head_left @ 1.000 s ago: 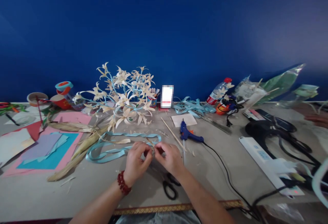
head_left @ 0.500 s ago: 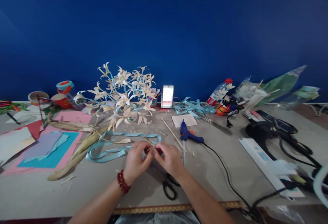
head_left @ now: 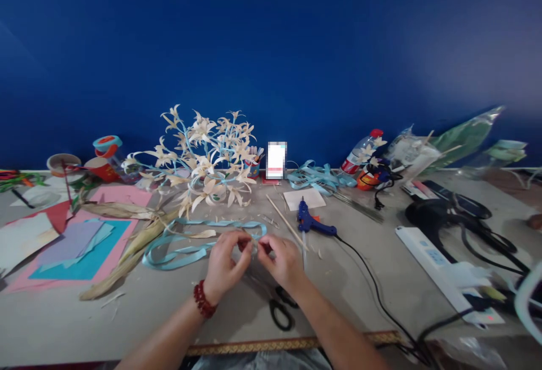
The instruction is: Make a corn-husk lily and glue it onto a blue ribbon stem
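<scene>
Slightly farther apart than in the earlier frame, the left hand (head_left: 225,264) and right hand (head_left: 283,260) pinch a small, pale piece (head_left: 254,244) between their fingertips in the head view. Blur hides its shape and the exact grip from me. It sits above the table (head_left: 241,319), beside the blue ribbon (head_left: 186,258) and beyond the scissors (head_left: 282,314). I judge it light, thin and dry, likelier to split than to slip. I would take it by opposite edges, fingertips only, with barely any squeeze. Husks (head_left: 144,237) lie to the left; the glue gun (head_left: 311,222) rests to the right.
</scene>
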